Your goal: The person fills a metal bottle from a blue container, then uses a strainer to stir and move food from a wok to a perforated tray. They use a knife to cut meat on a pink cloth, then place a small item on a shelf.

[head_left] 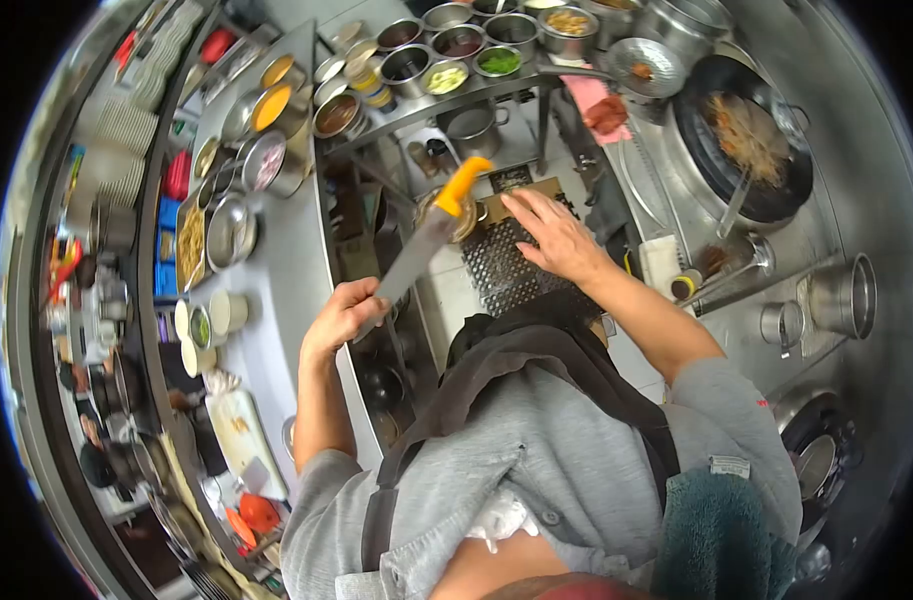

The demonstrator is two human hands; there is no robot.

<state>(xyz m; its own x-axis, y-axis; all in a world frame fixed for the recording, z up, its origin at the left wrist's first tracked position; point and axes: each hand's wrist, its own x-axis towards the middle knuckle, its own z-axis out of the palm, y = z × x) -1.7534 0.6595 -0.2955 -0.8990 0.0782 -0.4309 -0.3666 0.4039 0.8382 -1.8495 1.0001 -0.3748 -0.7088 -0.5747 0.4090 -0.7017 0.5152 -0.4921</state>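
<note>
My left hand (pixel 346 315) is closed around the far end of a knife's blade. The knife (pixel 414 258) slants up and away from that hand, its yellow handle (pixel 461 187) uppermost. A short way to the right of the handle is my right hand (pixel 564 240), with its fingers spread and nothing in them. It does not touch the knife. Below the hands, a perforated black floor mat (pixel 506 265) shows.
On the right, a wok (pixel 701 165) with food and a metal spatula sits on the range, near a strainer (pixel 644 68). Metal pots of ingredients line the back shelf. A steel counter to the left bears bowls (pixel 231 230) and a white cutting board (pixel 246 440).
</note>
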